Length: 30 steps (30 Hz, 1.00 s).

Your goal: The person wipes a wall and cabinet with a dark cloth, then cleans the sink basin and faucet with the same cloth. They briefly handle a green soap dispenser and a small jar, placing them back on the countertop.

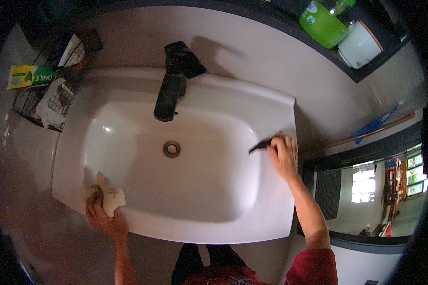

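My left hand (100, 213) is closed around a crumpled cream-coloured cloth (112, 198) at the front left corner of the white washbasin (190, 232). Dark smudges show on the cloth. On the right rim of the basin, my right hand (285, 154) grips a dark, limp-looking piece of cloth (260, 145). One pointed end of it hangs over the inner edge of the bowl; the rest is hidden by my fingers. Between the hands lies the bowl with its round metal drain (171, 149), which stands uncovered.
A black faucet (165, 97) rises at the back of the basin. Wire baskets (57, 107) with a green and yellow toothpaste box (31, 77) hang at the left. A dark shelf holds a green bottle (325, 23) and a white cup (360, 46). A dark-framed opening (366, 242) stands at the right.
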### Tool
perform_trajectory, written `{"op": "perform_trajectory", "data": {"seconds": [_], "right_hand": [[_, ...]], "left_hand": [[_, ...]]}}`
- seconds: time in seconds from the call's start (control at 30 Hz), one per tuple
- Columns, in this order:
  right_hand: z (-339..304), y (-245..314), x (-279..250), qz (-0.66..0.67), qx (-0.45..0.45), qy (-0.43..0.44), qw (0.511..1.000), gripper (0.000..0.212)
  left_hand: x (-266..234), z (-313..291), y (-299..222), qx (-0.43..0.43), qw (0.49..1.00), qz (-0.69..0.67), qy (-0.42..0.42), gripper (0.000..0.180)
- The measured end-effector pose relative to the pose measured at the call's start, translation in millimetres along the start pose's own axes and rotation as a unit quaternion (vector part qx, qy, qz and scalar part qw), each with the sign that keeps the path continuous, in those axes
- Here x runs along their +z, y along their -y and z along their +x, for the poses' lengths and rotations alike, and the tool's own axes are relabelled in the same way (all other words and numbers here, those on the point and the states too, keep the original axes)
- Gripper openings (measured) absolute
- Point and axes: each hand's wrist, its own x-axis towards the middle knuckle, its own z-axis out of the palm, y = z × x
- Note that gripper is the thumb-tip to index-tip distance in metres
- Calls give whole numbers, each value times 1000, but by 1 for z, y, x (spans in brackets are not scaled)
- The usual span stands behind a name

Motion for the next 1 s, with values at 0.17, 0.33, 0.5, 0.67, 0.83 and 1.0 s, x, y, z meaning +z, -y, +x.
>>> {"op": "perform_trajectory", "data": {"seconds": [0.17,0.33,0.5,0.67,0.83,1.0], "right_hand": [[101,-16,45,-97,119,-42,987,36],[115,-18,60,-119,130,-16,984,39],[55,2,38,-59,8,20,998,36],[-31,23,0,10,-61,31,998,37],[-123,63,-53,54,-83,128,987,47],[-143,48,-67,77,-144,174,971,46]], "left_hand": [[6,1,1,18,1000,19,-3,41],[7,-1,4,5,999,20,26,42],[9,-8,17,41,997,51,39,50],[13,-9,23,74,997,1,35,40],[-3,12,4,83,973,-131,173,32],[13,20,-54,121,969,-147,159,32]]}}
